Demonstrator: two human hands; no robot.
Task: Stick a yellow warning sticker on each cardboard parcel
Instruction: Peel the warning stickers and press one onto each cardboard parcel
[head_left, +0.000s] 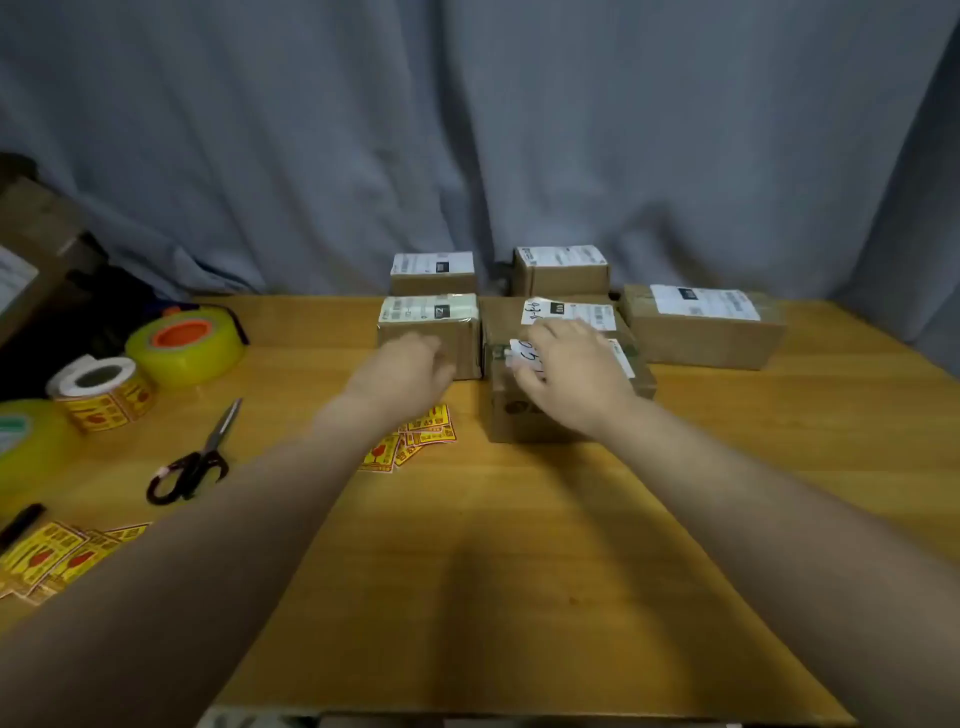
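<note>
Several cardboard parcels with white shipping labels stand at the far middle of the wooden table (519, 545). My right hand (569, 371) lies flat on top of the nearest parcel (524, 415), fingers spread over its label. My left hand (405, 366) hovers blurred just in front of the taped parcel (431, 325), above a small pile of loose yellow warning stickers (415, 439); I cannot tell whether its fingers hold anything. Other parcels sit behind (434, 273) (561, 270) and to the right (706, 325).
At the left lie a roll of yellow warning stickers (104, 395), a yellow tape roll with an orange core (184, 338), another tape roll (26, 441), black scissors (195, 462), a black marker (21, 522) and more cut stickers (57, 558). A grey curtain hangs behind.
</note>
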